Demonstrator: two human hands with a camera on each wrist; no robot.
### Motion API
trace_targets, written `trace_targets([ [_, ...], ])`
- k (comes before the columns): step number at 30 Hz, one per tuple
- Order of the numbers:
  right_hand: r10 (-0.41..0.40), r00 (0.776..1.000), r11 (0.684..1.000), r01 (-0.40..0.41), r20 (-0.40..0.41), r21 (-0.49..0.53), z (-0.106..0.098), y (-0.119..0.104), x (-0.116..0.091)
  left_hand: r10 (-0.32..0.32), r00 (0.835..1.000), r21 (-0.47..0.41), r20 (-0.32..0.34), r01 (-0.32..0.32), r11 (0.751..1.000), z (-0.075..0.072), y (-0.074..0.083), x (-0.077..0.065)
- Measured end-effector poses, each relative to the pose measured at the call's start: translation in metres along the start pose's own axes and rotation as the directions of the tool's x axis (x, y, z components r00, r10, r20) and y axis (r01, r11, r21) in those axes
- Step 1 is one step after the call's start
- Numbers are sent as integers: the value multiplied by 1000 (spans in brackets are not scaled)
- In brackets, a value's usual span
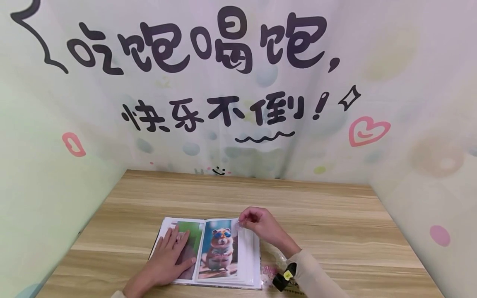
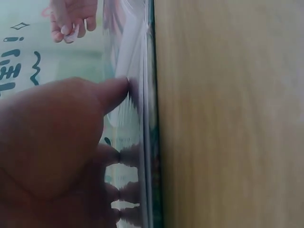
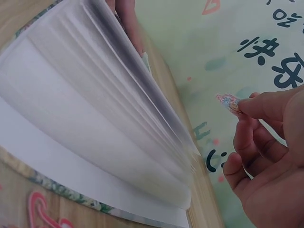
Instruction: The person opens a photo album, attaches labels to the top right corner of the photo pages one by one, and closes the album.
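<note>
Sticker point(image 3: 229, 104): right hand point(image 3: 275, 175) pinching one end, near album point(image 1: 251, 258); seeming light, thin, likely creasing easily; edges suiting grip. Album: lying open, left hand point(image 1: 167, 256) resting straight-fingered on left page point(image 1: 195, 238).

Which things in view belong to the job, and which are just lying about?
In the job:
- album, open under the left hand
- sticker, pinched by the right hand

Just there:
- pink-marked clear thing beside the album; perhaps sticker-related, can't tell
- table, only support
- printed backdrop
</note>
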State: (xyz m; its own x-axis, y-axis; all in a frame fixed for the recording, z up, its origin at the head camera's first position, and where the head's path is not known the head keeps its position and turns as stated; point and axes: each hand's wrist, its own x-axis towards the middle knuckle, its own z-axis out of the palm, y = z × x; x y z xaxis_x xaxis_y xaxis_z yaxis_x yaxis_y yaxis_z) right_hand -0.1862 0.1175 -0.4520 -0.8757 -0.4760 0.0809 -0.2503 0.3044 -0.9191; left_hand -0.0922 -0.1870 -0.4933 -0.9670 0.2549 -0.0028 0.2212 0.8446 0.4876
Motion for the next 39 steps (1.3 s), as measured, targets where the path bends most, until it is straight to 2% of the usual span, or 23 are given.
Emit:
trace_targets([
  [7, -35, 999, 999, 35, 31, 2, 2, -31, -2, -32, 997, 48, 74, 28, 998, 1, -2, 1],
  [16, -31, 998, 999, 32, 62, -24, 19, -5, 21, 12, 999, -20, 37, -11, 1000, 13, -14, 3],
  [20, -50, 996, 998, 53, 71, -37, 27, -6, 30, -6, 999, -7, 43, 6, 1000, 15, -16, 3],
  [26, -71, 993, 996, 75, 94, -37, 44, -12, 45, 20, 999, -36, 32, -19, 999, 11, -15, 3],
  [33, -49, 994, 999, 50, 97, -9, 66, -15, 59, 0, 1000, 50, 9, 0, 999, 22, -24, 5],
  [39, 8, 996, 999, -12, 88, 51, 79, -12, 67, 0, 1000, 61, 19, -1, 998, 21, -23, 7],
])
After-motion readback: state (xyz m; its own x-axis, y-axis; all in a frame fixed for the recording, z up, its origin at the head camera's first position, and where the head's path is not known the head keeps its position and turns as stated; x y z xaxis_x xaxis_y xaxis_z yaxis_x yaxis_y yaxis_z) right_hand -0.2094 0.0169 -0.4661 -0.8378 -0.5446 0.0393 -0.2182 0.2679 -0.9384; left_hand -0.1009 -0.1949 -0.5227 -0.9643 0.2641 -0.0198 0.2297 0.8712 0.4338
